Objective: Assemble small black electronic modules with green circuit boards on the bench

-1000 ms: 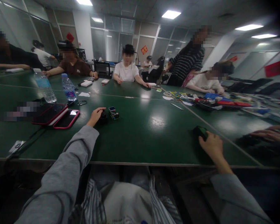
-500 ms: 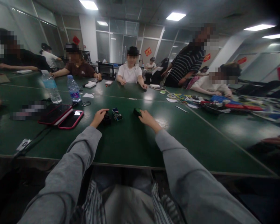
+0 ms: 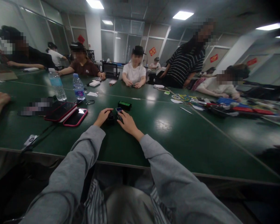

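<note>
My left hand [image 3: 103, 117] rests with curled fingers on a small black object [image 3: 110, 119], whose kind I cannot make out. Close beside it, my right hand [image 3: 128, 123] has its fingers around a small circuit board with a little screen [image 3: 119, 109]; most of the board is hidden under the fingers. Just beyond them on the green table [image 3: 177, 140] lies a black module with a bright green face [image 3: 124, 105], touched by neither hand.
Left of my hands lie a phone in a red case [image 3: 76, 117] and a dark red-edged device [image 3: 60, 111]. Two water bottles [image 3: 57, 85] stand behind them. Cables and tools [image 3: 238, 107] are heaped at the right. A person in white [image 3: 134, 73] sits opposite.
My right hand has let go of the green-faced module, now lying further back and left, and has moved left onto the circuit board. My left hand stays on the black object.
</note>
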The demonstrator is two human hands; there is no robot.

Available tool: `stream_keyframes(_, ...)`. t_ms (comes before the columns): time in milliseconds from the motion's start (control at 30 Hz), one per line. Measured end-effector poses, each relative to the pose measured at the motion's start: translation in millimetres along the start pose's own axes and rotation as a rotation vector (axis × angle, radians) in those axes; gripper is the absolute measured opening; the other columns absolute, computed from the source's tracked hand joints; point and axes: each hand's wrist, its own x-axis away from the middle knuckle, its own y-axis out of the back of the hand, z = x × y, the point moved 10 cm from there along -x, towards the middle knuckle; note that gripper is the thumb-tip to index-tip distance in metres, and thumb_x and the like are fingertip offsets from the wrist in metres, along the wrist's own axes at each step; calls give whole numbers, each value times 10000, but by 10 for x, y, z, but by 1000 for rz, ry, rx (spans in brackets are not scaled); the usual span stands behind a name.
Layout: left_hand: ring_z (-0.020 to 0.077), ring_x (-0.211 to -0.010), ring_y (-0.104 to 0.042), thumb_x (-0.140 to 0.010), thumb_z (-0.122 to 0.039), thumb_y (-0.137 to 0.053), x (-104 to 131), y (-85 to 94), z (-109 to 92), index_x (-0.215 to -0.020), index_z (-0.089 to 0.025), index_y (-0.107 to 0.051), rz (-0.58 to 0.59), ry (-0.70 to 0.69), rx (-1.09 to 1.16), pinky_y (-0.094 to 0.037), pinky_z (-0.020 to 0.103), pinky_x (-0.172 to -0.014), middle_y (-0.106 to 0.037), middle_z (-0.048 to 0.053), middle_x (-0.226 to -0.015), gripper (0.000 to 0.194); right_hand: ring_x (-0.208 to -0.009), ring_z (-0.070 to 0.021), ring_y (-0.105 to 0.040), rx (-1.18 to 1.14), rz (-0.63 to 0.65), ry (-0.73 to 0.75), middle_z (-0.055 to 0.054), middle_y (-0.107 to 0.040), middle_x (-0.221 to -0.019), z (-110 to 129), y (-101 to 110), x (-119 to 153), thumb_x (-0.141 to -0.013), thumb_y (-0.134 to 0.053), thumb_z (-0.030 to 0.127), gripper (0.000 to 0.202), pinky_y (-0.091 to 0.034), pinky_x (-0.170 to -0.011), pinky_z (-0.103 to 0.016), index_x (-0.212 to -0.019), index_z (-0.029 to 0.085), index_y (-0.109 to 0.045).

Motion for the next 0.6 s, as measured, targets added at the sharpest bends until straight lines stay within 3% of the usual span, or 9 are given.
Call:
stream_keyframes(100, 197, -1025, -613, -816, -240, -464, 0, -9, 0, -1069, -176, -723, 7, -6, 18, -450, 337, -978, -704, 58, -1096, 367, -1247, -295, -467, 25, 13, 21, -120, -363, -1473, -7, 7, 41, -975, -456, 401, 465, -435, -980, -491, -1402, 227, -395)
stream_keyframes(233, 197, -992, -618, -818, -249, -472, 14, -6, 10, -1079, -186, -722, 3, 28, 27, -461, 333, -950, -707, 53, -1083, 367, -1116, -288, -547, 33, -28, 31, -129, -502, -1311, -47, 186, 184, -946, -507, 396, 387, -494, -887, -461, -1282, 206, -483)
stream_keyframes(400, 198, -968, -619, -822, -246, -475, 33, -8, 4, -1092, -193, -718, 11, 53, 26, -466, 340, -927, -699, 53, -1105, 367, -1094, -239, -574, -31, 5, 48, -97, -517, -1294, -132, 500, 661, -921, -482, 279, 287, -524, -881, -405, -1200, 210, -492)
stream_keyframes(500, 202, -986, -618, -817, -246, -493, 35, 4, 3, -1077, -202, -725, 5, 46, 21, -467, 339, -934, -702, 46, -1106, 351, -1161, -234, -557, -16, 15, 3, -76, -503, -1348, -411, 757, 1109, -903, -461, 263, 309, -507, -940, -413, -1210, 236, -485)
stream_keyframes(600, 203, -1031, -612, -829, -250, -487, 29, 9, 12, -1065, -201, -724, 0, 37, 25, -454, 339, -966, -698, 47, -1117, 339, -1171, -244, -563, 66, -35, -132, -83, -518, -1351, -1067, 1141, 1672, -877, -453, 286, 349, -488, -968, -437, -1222, 244, -486)
